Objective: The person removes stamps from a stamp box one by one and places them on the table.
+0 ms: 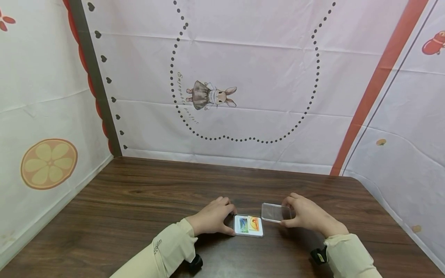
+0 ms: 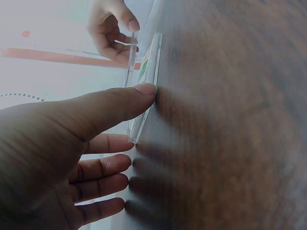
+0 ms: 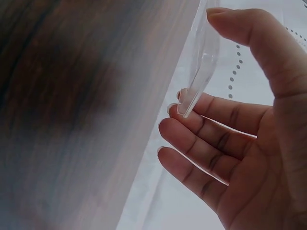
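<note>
A flat, clear-edged case lies on the wooden table with two small colourful pictures inside, one blue-green and one orange-yellow. My left hand holds it by its left edge, thumb at the near corner and index finger at the far one. Just right of it, my right hand grips a clear plastic lid by its right side, between thumb and fingers. In the left wrist view the lid stands off the table, beside the case. The lid looks see-through and shallow-rimmed in the right wrist view.
The dark wooden table spreads around both hands. White printed cloth hangs behind it and along both sides. Black wrist straps show beneath the sleeves.
</note>
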`<action>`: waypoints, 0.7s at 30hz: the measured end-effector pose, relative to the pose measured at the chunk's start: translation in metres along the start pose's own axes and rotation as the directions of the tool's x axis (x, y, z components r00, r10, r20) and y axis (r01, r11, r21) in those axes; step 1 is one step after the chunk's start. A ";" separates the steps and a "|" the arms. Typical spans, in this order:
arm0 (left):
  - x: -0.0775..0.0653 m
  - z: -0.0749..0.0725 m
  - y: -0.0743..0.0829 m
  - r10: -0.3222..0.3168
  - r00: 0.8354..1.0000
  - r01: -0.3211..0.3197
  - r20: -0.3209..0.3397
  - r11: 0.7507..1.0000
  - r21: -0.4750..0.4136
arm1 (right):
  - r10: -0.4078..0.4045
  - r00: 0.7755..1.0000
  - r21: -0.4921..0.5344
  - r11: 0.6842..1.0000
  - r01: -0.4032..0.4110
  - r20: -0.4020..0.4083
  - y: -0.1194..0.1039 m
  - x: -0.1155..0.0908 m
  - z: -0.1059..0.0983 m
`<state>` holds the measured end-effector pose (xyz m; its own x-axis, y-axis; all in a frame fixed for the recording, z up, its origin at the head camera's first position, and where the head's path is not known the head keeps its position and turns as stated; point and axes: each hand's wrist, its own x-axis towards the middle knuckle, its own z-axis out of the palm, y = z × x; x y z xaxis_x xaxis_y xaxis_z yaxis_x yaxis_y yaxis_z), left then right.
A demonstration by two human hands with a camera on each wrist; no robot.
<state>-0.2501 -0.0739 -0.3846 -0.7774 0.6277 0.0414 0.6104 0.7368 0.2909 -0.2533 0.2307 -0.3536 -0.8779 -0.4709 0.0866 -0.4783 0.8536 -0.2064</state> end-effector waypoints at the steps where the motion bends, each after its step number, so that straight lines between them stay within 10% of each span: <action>1: 0.000 0.000 0.000 0.000 1.000 0.000 0.000 1.000 0.002 | 0.000 1.000 0.002 1.000 0.000 0.003 0.000 0.000 0.000; 21: 0.000 0.000 0.000 -0.001 1.000 0.001 0.002 1.000 -0.013 | -0.028 0.999 0.024 0.999 0.028 0.034 0.006 0.001 0.004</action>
<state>-0.2504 -0.0738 -0.3852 -0.7779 0.6271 0.0391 0.6073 0.7344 0.3030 -0.2573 0.2345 -0.3591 -0.8626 -0.5023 0.0593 -0.5017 0.8347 -0.2271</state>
